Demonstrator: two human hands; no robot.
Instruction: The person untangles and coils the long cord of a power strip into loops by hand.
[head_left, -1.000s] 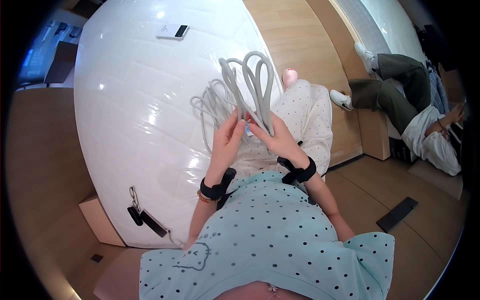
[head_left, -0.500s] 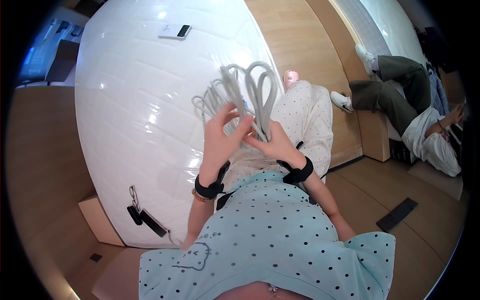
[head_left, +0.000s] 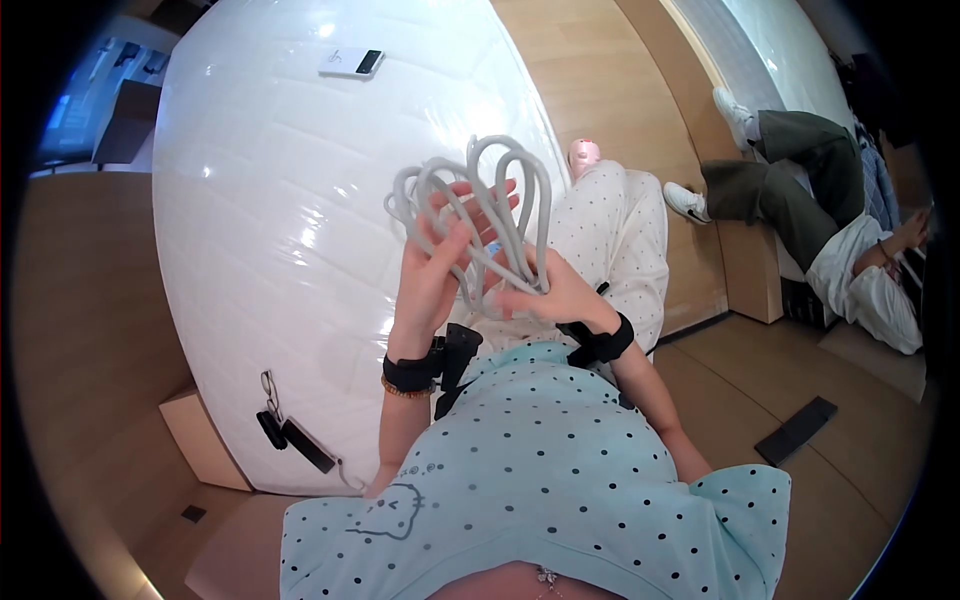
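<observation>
A light grey cable (head_left: 511, 228), folded into several long loops, is held up in front of my lap. My left hand (head_left: 428, 285) curls around the loops on the left, its fingertips showing behind them and its thumb in front. Lower down, my right hand (head_left: 562, 295) pinches the gathered end of the loops between thumb and fingers. The cable's ends cannot be made out. Both wrists wear black straps.
A plastic-wrapped mattress (head_left: 270, 200) lies under and left of the cable. On it are a white box with a dark-screened device (head_left: 369, 64), glasses (head_left: 268, 385) and a dark case (head_left: 308, 446). A pink object (head_left: 583, 155) stands by my knee. Another person's legs (head_left: 790, 170) stretch out at right.
My left hand has lowered slightly, and its fingers now reach behind the loops. The loops have spread and tilted left. My right hand stays nearly in place on the gathered end.
</observation>
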